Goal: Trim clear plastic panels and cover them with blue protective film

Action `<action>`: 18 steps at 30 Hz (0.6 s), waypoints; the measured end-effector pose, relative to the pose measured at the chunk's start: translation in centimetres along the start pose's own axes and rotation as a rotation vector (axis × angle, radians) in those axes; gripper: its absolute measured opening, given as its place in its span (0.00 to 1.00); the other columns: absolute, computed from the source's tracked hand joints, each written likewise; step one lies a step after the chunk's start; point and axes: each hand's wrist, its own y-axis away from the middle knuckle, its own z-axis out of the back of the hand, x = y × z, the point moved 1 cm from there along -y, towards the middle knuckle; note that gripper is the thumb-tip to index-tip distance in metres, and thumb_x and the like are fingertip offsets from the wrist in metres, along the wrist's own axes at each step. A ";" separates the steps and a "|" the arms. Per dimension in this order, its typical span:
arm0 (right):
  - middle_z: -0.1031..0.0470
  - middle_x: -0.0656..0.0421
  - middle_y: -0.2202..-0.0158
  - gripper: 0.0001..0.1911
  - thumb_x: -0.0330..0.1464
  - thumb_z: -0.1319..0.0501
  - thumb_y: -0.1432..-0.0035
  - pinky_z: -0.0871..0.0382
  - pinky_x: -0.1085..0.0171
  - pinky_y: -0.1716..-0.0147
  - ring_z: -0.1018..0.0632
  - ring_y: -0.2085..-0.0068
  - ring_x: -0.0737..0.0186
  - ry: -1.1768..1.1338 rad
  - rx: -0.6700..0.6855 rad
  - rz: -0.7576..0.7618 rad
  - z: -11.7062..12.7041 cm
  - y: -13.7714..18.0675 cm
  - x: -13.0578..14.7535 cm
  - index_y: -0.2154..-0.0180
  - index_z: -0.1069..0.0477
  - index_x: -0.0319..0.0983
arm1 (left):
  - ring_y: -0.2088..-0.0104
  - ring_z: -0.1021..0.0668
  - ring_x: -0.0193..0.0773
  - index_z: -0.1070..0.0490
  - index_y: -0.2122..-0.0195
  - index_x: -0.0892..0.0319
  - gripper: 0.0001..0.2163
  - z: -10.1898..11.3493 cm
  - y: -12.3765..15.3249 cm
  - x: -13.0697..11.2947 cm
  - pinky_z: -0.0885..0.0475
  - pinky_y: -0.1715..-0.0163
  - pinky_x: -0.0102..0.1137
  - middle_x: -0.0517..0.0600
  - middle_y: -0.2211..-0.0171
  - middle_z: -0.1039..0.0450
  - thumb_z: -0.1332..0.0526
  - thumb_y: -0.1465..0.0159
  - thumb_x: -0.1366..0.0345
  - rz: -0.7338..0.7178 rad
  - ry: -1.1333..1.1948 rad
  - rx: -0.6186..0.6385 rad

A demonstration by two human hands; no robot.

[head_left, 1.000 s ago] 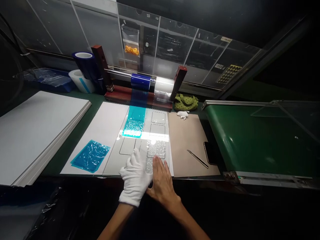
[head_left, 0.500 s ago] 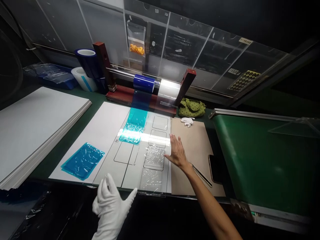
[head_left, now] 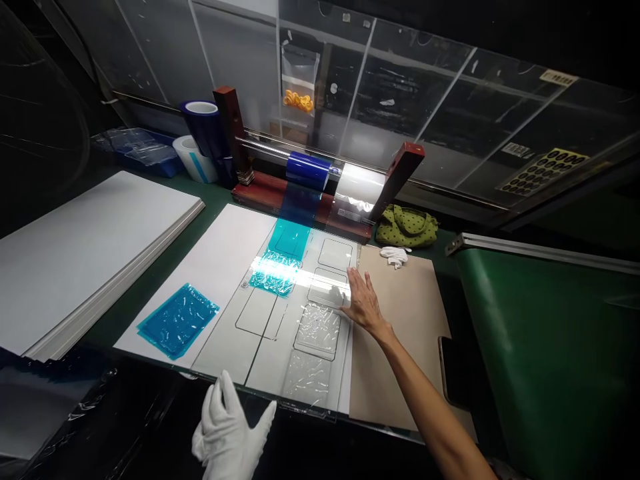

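My right hand [head_left: 363, 300], bare, lies flat with fingers stretched out on the right edge of a clear template sheet [head_left: 260, 333] marked with rounded rectangles. Crinkled clear film pieces [head_left: 317, 328] sit in its right column. Blue film [head_left: 280, 257] runs down from a blue roll [head_left: 309, 170] on a red-ended holder, beside a clear roll [head_left: 359, 185]. My left hand [head_left: 227, 430], in a white glove, hovers open below the sheet's near edge, holding nothing. A loose piece of blue film [head_left: 179, 319] lies on the white board to the left.
A stack of white boards [head_left: 85, 247] fills the left. A brown sheet [head_left: 405, 320] lies right of the template, with a dark phone [head_left: 453, 377] at its edge. Beyond are a green pouch [head_left: 406, 227], a white glove [head_left: 395, 255], spare tape rolls [head_left: 200, 140] and a green conveyor [head_left: 550, 347].
Both hands left the near clear film piece. My right hand moved up to the template's right edge. My gloved left hand drew back below the sheet and opened. The view shifted right.
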 end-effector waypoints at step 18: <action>0.48 0.46 0.37 0.37 0.42 0.47 0.40 0.53 0.42 0.40 0.47 0.35 0.49 -0.255 -0.192 -0.268 1.7 4.6 1.8 0.36 0.60 0.38 | 0.50 0.28 0.42 0.40 0.43 0.58 0.25 1.1 -16.4 -4.3 0.34 0.49 0.36 0.54 0.50 0.31 0.44 0.40 0.54 0.052 0.754 0.292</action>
